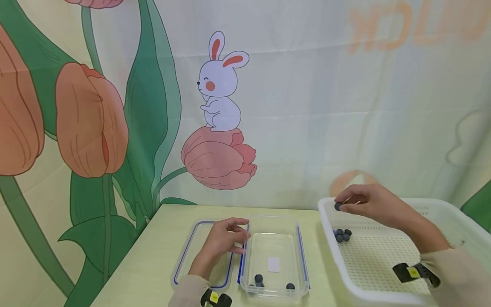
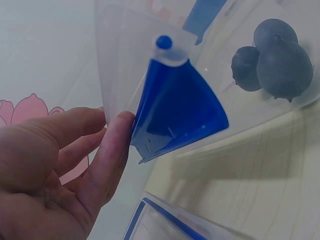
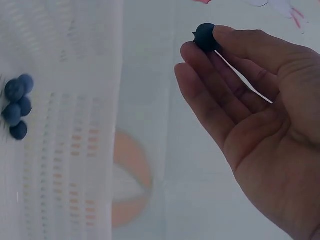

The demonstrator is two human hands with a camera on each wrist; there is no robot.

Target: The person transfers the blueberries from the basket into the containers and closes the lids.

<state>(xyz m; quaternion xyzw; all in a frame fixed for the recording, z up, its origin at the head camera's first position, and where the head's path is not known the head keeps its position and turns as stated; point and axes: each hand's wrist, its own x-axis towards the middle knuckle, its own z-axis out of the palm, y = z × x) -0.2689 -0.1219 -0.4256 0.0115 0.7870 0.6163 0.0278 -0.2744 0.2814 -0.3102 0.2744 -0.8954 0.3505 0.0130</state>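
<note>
1. Your right hand [image 1: 374, 207] pinches a blueberry [image 1: 337, 207] between thumb and fingertips at the far left corner of the white basket [image 1: 374, 256]; so light a hold probably spares its soft skin.
2. Your left hand [image 1: 222, 238] has its fingers loosely extended against the clear container's [image 1: 276, 245] left wall, beside a blue clasp [image 2: 180, 105], likely to steady a light box.
3. In that container, a small bunch of berries [image 1: 258, 279] sits at the near left corner and a single berry [image 1: 290, 286] near the right one.
4. The basket, right of the container, has a cluster of berries [image 1: 339, 238] by its left wall.
5. The lid [image 1: 188, 251] lies off, toward the left edge of the desk [image 1: 145, 256], leaving the container's top uncovered.
6. Beyond the desk's far edge hangs a printed backdrop [image 1: 307, 106].
</note>
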